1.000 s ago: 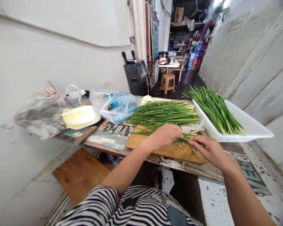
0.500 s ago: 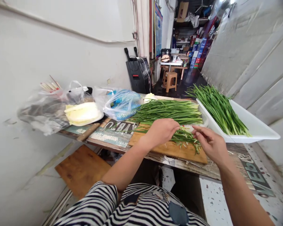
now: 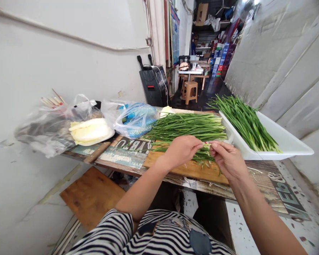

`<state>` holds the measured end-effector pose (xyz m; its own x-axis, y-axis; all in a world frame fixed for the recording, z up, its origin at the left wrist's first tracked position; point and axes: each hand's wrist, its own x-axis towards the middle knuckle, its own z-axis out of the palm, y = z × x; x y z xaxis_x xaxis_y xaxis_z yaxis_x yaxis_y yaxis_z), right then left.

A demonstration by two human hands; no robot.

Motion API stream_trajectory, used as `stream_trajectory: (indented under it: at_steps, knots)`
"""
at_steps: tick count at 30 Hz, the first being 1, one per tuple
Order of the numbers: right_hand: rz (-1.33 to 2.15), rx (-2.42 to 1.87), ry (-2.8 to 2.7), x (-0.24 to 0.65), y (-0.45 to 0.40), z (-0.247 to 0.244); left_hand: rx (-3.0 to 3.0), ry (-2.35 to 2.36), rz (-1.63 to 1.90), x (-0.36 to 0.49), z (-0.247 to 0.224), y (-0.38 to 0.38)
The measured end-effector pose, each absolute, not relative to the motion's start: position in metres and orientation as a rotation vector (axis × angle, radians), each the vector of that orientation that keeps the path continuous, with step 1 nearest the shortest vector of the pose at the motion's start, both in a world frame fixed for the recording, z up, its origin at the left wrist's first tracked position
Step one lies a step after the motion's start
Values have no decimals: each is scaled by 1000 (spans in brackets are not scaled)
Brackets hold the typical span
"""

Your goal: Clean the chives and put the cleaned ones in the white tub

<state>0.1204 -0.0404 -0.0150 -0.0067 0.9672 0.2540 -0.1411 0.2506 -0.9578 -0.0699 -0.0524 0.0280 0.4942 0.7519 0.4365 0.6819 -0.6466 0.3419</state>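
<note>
My left hand (image 3: 183, 150) is closed in a pinch on a few garlic chives, above a wooden cutting board (image 3: 159, 161). Their pale stem ends (image 3: 206, 145) bridge the small gap to my right hand (image 3: 227, 158), whose thumb and fingers are pinched on the tips. Under both hands, loose chives (image 3: 203, 156) and trimmed bits lie on the board. Just beyond, a thick pile of chives (image 3: 188, 125) is laid lengthwise. More chives (image 3: 246, 124) rest in a white tray (image 3: 292, 143) to the right.
To the left are half a napa cabbage (image 3: 91, 131), a wooden knife handle (image 3: 97, 152) over the table edge, and plastic bags (image 3: 138, 118). A black speaker (image 3: 154, 85) stands behind the table. Walls flank both sides; a brown stool (image 3: 190, 92) is farther back.
My right hand has moved left and closed on the stem ends, now close to my left hand. The left hand has hardly moved. The view has shifted slightly.
</note>
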Motion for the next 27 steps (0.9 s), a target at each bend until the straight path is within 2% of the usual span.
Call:
stream_trajectory:
  at_steps: [3, 5, 9, 11, 16, 23, 27]
  knots:
    - [961, -1004, -1241, 136, -19, -13, 2641, 1400, 819, -72, 26, -53]
    - [612, -1251, -1413, 150, 2, -10, 2625, 1474, 846, -76, 24, -53]
    - [-284, -1824, -2167, 161, 43, -5, 2568, 1541, 952, -81, 20, -49]
    - [-515, -1922, -2370, 157, 58, -5, 2541, 1568, 991, -82, 18, -46]
    - [-548, -1987, -2488, 151, 76, -6, 2467, 1573, 1072, -87, 12, -43]
    - [-622, -1849, -2593, 160, 65, 11, 2434, 1681, 1048, -90, 7, -36]
    - [-574, -1871, -2651, 163, 64, 3, 2416, 1666, 1006, -83, 6, -33]
